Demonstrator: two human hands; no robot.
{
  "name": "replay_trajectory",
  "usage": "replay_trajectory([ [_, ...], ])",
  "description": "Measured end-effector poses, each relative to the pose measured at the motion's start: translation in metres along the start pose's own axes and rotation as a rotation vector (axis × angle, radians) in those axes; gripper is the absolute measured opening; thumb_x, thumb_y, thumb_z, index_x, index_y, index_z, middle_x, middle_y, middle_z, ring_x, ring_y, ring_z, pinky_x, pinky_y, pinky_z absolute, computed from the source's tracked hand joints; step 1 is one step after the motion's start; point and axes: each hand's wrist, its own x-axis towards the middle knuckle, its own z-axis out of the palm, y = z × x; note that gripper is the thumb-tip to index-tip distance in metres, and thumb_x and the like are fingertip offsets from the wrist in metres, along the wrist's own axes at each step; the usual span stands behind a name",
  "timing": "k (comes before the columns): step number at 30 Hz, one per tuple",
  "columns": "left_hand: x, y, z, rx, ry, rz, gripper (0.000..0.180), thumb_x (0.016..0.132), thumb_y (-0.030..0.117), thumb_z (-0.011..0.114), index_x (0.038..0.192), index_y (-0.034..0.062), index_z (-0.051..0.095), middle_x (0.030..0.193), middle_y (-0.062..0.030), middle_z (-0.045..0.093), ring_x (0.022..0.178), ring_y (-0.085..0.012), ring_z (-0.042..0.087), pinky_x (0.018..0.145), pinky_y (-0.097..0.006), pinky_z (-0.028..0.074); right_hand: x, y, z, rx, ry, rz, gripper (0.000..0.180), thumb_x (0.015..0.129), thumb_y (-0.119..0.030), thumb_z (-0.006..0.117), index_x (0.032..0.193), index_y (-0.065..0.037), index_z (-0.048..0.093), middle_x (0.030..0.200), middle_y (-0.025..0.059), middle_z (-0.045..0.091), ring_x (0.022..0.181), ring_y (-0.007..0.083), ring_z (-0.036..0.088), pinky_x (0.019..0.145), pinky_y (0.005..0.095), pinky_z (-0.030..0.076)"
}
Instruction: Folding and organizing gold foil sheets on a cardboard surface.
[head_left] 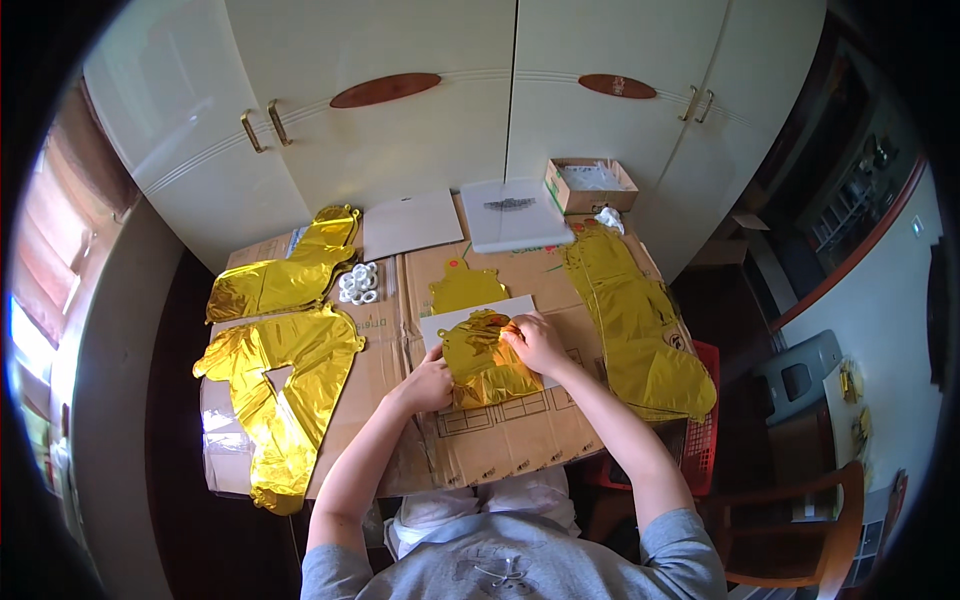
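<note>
In front of me, a gold foil balloon point(490, 362) lies folded and creased over a white card point(519, 304) on the cardboard-covered table. Part of the gold foil point(468, 286) sticks out beyond the card's far edge. My left hand point(430, 384) is closed at the near left side of the foil, its fingertips partly hidden by it. With bent fingers, my right hand point(535, 345) pinches the foil near its upper right edge. Flat gold foil balloons lie to the left point(290, 375) and to the right point(637, 330).
A pile of white rings point(358, 284) sits left of the card. Along the back are a grey board point(412, 224), a clear plastic bag point(515, 215) and an open cardboard box point(591, 186). A red basket point(704, 430) and wooden chair point(800, 545) stand at right.
</note>
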Motion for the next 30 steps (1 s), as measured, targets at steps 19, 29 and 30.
replay_trajectory([
  [19,0.004,0.147,0.010,0.222,0.103,-0.063,0.074,0.092,0.055,0.048,0.138,-0.0029,0.045,0.145,-0.0186,0.043,0.138,-0.0323,0.037,0.114,-0.049,0.027,-0.001,0.013,0.012,-0.102,-0.028,-0.053,0.021,0.088,-0.024,0.062,0.096,-0.004,0.063,0.096,0.0119,0.066,0.095,0.0328,0.060,0.087,0.0424,0.044],
  [29,0.006,0.132,0.017,0.308,0.076,-0.154,0.087,0.087,0.073,0.036,0.148,0.0110,0.037,0.152,-0.0081,0.037,0.143,-0.0319,0.029,0.112,-0.065,0.016,0.004,0.010,0.007,-0.068,-0.065,0.008,0.020,0.087,-0.023,0.064,0.091,-0.004,0.062,0.091,0.0134,0.065,0.092,0.0342,0.061,0.083,0.0436,0.046],
  [30,0.006,0.132,0.017,0.305,0.078,-0.161,0.087,0.087,0.074,0.036,0.148,0.0128,0.036,0.152,-0.0075,0.037,0.143,-0.0322,0.028,0.112,-0.066,0.015,0.005,0.010,0.007,-0.064,-0.071,0.013,0.020,0.087,-0.023,0.064,0.091,-0.004,0.062,0.091,0.0138,0.065,0.092,0.0344,0.061,0.082,0.0439,0.046],
])
